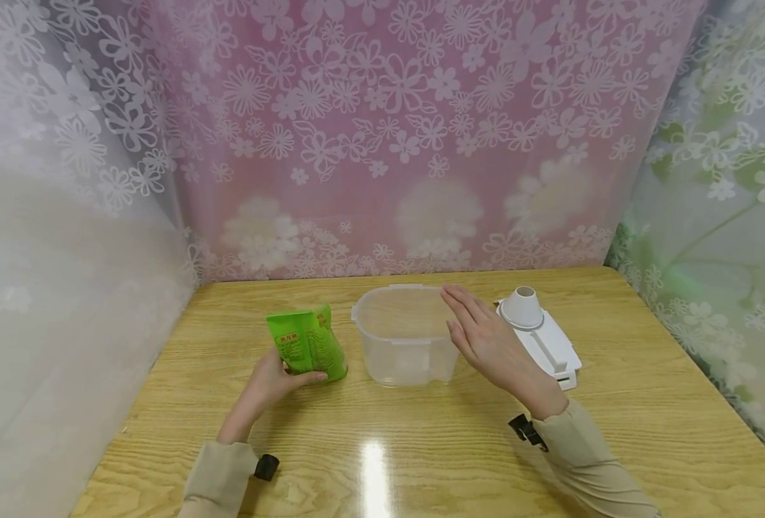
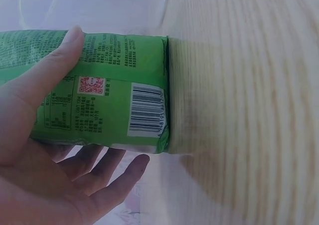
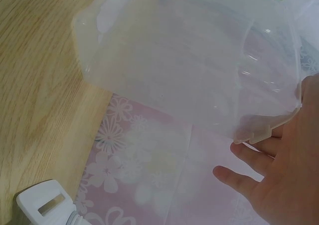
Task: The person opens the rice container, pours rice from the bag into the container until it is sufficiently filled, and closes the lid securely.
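My left hand (image 1: 275, 381) holds a green printed packet (image 1: 311, 349) upright on the table, left of the container. In the left wrist view, its thumb (image 2: 75, 38) lies across the packet (image 2: 114, 95), near a barcode and a red QR code, while the other fingers spread along the far side. A translucent plastic container (image 1: 408, 360), wide-mouthed with small tabs on its rim, sits mid-table. My right hand (image 1: 492, 345) is at the container's right rim, fingers extended. From the right wrist, these fingers (image 3: 249, 160) show right at the rim of the container (image 3: 174, 60).
To the right of the container lies a flat white plastic board (image 1: 553, 345) with a cone-shaped white piece (image 1: 522, 308) on its far end. Flowered curtains (image 1: 388, 144) enclose the wooden table (image 1: 460, 460) at the back and both sides.
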A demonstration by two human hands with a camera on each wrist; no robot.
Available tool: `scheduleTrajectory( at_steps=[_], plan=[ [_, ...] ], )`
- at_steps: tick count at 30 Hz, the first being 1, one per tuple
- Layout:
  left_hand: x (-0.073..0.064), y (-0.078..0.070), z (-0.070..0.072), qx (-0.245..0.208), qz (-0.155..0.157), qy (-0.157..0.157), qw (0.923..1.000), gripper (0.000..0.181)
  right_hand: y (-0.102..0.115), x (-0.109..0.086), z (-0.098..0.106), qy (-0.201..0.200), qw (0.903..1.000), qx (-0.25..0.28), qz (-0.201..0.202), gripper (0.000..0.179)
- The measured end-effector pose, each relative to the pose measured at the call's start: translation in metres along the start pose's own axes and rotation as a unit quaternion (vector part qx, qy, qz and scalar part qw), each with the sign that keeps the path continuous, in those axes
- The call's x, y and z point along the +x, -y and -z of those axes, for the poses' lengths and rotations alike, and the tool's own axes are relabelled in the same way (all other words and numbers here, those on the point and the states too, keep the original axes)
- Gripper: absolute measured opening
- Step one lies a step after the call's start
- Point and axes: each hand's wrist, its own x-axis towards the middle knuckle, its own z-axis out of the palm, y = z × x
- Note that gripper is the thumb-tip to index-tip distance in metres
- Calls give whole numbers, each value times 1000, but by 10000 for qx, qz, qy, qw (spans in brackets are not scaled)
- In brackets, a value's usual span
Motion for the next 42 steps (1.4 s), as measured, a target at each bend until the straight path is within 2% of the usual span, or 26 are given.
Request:
scheduleTrajectory(
  at_steps=[6,13,21,27,35,42],
  plan=[
    [1,2,-2,-361,82,164,9992,60,-1,-1,1,7,10000,8,-15,49],
    [3,7,-5,-976,97,404,9944,64,-1,-1,2,29,10000,-10,-39,49],
    [5,12,-11,-1289,564,470,9889,65,-1,-1,2,-20,10000,-21,17,49],
    [3,15,-19,-1532,785,327,9845,65,0,-1,1,77,10000,23,-57,50],
    [2,15,-25,-1742,644,178,9824,63,0,-1,2,46,10000,58,-40,51],
    [5,16,-27,-1865,629,-152,9803,64,0,-1,2,105,9999,44,-55,50]
  ],
)
